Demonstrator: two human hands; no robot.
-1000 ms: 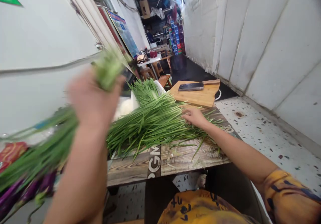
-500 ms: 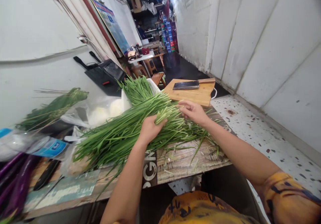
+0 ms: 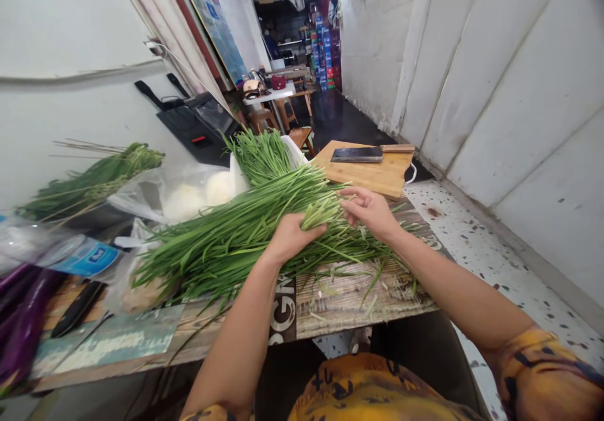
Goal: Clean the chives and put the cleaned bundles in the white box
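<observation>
A large heap of garlic chives (image 3: 217,238) lies across the wooden table, pale stem ends toward the right. My left hand (image 3: 292,238) is wrapped round a bunch of these chives near their pale ends, thumb along the lower side. Close to the stem tips, my right hand (image 3: 365,210) has its fingers curled in a pinch; whatever is between the fingertips is too small to make out. Loose stems and peeled bits lie on the table (image 3: 349,308) below the right hand.
Behind the heap stands a white container of more chives (image 3: 262,157). A cleaver (image 3: 357,155) rests on a cutting board (image 3: 365,179) at the back right. To the left are bagged white vegetables (image 3: 189,197), eggplants (image 3: 33,326), a black-handled knife (image 3: 78,308) and a leafy bundle (image 3: 94,182).
The camera view has shifted slightly, so most things sit a little differently in frame. Both hands keep nearly the same pose at the chives' stem ends.
</observation>
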